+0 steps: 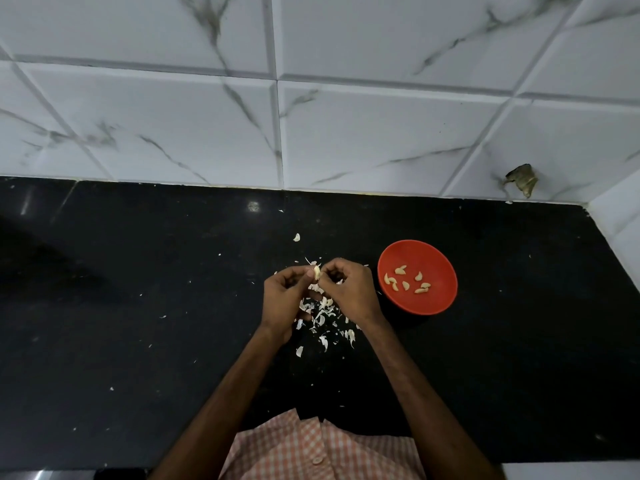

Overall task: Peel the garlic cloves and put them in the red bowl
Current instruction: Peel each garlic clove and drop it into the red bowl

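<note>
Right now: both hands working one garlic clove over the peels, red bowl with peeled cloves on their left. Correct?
No. The head view shows the red bowl on their right, not left. The rest holds: left hand and right hand pinch one garlic clove over the peels, peeled cloves in the bowl.

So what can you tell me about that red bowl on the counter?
The red bowl is round, shallow and plain, of what looks like matte plastic. It stands upright on the black countertop, just right of the person's right hand, which does not hold it. Several peeled garlic cloves lie loose on its bottom, pale and curved, mostly apart from one another.
</note>
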Demonstrator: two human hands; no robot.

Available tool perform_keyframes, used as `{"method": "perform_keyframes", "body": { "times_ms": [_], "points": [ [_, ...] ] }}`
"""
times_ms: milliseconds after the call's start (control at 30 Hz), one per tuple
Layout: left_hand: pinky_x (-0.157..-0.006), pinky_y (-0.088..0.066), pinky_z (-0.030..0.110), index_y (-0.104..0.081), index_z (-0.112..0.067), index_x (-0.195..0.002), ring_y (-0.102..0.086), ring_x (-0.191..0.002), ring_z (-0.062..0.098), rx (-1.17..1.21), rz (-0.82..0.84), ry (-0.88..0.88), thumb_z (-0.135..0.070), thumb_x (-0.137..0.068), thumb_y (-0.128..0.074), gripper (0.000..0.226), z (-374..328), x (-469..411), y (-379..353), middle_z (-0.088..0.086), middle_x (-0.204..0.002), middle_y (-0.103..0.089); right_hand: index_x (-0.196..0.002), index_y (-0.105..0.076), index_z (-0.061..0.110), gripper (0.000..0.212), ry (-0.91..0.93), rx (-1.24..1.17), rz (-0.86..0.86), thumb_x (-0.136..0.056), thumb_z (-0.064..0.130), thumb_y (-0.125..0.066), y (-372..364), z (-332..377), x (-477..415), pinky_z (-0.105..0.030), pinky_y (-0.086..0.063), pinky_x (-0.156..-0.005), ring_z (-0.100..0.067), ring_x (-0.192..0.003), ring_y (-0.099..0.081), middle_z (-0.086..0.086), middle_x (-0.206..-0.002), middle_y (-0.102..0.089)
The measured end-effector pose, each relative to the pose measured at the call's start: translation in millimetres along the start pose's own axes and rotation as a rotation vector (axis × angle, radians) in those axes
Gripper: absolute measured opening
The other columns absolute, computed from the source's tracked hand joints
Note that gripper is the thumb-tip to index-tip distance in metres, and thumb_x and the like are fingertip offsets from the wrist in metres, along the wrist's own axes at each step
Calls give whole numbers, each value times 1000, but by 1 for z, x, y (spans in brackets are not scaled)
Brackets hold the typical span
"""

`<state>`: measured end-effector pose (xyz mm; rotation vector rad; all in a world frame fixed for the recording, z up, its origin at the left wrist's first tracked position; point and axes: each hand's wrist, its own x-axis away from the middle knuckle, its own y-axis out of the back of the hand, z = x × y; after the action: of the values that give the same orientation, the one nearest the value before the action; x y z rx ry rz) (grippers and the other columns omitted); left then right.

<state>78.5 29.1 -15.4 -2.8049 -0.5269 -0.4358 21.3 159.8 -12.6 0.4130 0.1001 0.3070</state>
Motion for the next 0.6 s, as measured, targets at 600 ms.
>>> {"method": "perform_keyframes", "body": {
  "times_ms": [600],
  "points": [
    [-41, -46, 24, -73, -9, -106, -57, -63, 18, -93, 68, -82, -8, -96, -67, 12, 5, -8, 9, 25, -96, -71, -86, -71, 12, 4, 64, 56, 87, -88, 15, -72, 6, 2, -1, -33, -59, -71, -9, -74, -68, 5, -78, -71]
  ]
}}
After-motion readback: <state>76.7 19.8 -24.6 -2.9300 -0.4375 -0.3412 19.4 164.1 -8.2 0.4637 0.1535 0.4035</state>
